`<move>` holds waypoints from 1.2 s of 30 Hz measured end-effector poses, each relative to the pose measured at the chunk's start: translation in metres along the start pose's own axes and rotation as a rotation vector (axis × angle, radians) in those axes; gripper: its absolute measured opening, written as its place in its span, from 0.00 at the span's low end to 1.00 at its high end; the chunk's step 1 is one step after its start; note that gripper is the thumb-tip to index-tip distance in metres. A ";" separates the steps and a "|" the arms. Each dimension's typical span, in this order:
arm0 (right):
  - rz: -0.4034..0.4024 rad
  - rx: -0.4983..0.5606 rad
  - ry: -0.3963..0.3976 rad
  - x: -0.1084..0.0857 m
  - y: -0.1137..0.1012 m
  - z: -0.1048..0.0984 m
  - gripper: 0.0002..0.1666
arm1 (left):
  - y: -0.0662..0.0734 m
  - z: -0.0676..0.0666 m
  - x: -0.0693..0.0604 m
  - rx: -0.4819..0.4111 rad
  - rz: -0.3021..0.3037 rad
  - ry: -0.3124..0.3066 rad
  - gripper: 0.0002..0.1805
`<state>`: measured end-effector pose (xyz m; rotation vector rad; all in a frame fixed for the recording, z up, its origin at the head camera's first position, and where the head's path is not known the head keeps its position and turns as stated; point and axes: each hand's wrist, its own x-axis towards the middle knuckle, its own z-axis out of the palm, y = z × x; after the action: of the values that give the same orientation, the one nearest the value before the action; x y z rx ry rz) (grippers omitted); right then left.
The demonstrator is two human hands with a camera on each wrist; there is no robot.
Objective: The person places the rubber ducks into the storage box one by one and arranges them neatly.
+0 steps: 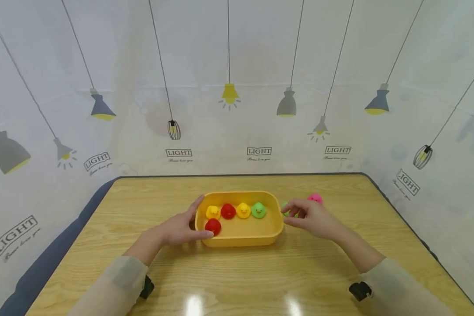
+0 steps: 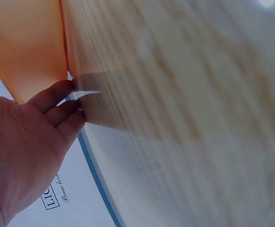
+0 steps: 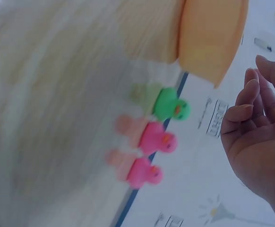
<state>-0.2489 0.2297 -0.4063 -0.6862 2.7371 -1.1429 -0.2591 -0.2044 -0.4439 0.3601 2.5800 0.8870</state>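
A shallow yellow plastic tub (image 1: 241,241) stands on the table with several small toy ducks inside. In its back row are a yellow duck (image 1: 213,213), a red duck (image 1: 228,211), another yellow duck (image 1: 243,210) and a green duck (image 1: 258,210); a second red duck (image 1: 213,227) sits at front left. My left hand (image 1: 177,228) holds the tub's left end, thumb along the front rim, fingers at the outer wall. Just off the right end, my right hand (image 1: 314,217) hovers with loosely bent fingers and nothing between them. A loose green duck (image 3: 170,105) stands nearby, partly hidden in the head view.
Beyond the right hand, two pink ducks, a nearer one (image 3: 157,138) and a farther one (image 3: 144,172), stand in line with the loose green duck. The wooden table (image 1: 237,281) is glossy. A pale curtain (image 1: 237,131) printed with lamps surrounds its back and sides.
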 end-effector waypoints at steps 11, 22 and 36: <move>0.158 0.003 0.031 -0.036 0.062 -0.033 0.19 | 0.002 -0.002 -0.001 0.002 0.005 -0.007 0.69; 0.244 -0.014 0.089 -0.026 0.099 -0.053 0.22 | -0.002 -0.001 0.002 0.006 0.004 -0.006 0.69; 0.313 0.000 0.090 0.005 0.112 -0.060 0.31 | -0.004 -0.001 0.002 -0.002 0.008 -0.004 0.69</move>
<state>-0.3094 0.3354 -0.4410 -0.1979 2.7840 -1.1239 -0.2614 -0.2073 -0.4467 0.3710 2.5760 0.8907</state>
